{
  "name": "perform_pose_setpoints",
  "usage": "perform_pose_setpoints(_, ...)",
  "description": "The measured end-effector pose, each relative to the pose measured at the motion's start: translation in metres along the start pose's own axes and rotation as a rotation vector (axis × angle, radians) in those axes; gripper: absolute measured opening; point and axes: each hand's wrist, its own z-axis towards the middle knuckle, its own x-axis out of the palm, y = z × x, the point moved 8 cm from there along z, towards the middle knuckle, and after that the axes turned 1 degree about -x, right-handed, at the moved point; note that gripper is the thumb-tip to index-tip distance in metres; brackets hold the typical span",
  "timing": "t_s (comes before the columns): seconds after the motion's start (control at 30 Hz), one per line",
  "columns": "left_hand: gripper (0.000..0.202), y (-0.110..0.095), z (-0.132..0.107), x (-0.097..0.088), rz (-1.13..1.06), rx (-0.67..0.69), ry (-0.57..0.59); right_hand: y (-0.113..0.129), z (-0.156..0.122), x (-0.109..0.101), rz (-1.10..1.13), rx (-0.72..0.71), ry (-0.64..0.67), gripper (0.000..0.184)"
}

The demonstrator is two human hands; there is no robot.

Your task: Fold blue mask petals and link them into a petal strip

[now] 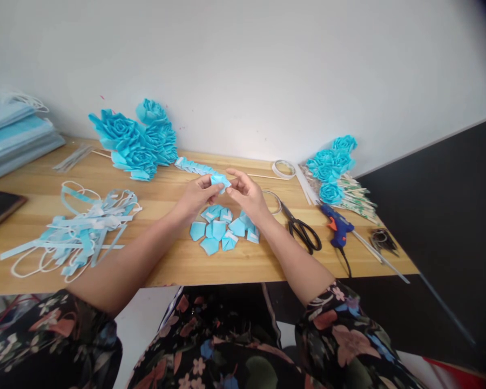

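Between my two hands, above the table's middle, is a small folded light-blue petal piece (220, 181). My left hand (200, 194) pinches its left side with thumb and fingers. On its right edge, my right hand (247, 193) has the thumb and fingertips closed, with the index finger raised behind. Just below my hands lie several loose blue petal pieces (215, 229), some showing white strips. A row of overlapping folded blue pieces (194, 166) lies behind my left hand.
Blue flowers (135, 140) stand at the back left, more flowers (332, 167) at the back right. Black scissors (303, 229), a blue glue gun (337, 222) and a tape roll (283, 169) lie right. Strap scraps (85, 229), stacked masks (18, 138) and a dark flat object (2, 209) lie left.
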Motion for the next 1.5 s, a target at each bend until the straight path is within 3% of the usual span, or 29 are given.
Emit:
perform_pose_setpoints(0.23,0.026,0.002,0.000,0.001,0.002,-0.017,0.011,0.000,0.001,-0.002,-0.047,-0.024,-0.015,0.050)
perform_pose_setpoints(0.53,0.027,0.003,-0.004,0.008,-0.143,-0.144,0.079,-0.001,0.002,-0.008,-0.107,-0.007,-0.064,0.050)
perform_pose_setpoints(0.83,0.024,-0.007,-0.004,-0.002,0.154,0.014,-0.016,-0.003,0.002,-0.007,-0.073,-0.028,-0.044,0.049)
perform_pose_setpoints(1.37,0.019,-0.002,0.001,-0.005,0.201,-0.013,-0.040,-0.004,0.002,-0.003,-0.125,-0.013,-0.022,0.049)
perform_pose_setpoints(1.5,0.022,0.002,0.004,-0.012,0.174,-0.020,-0.054,0.018,0.005,-0.021,-0.200,-0.062,-0.055,0.042)
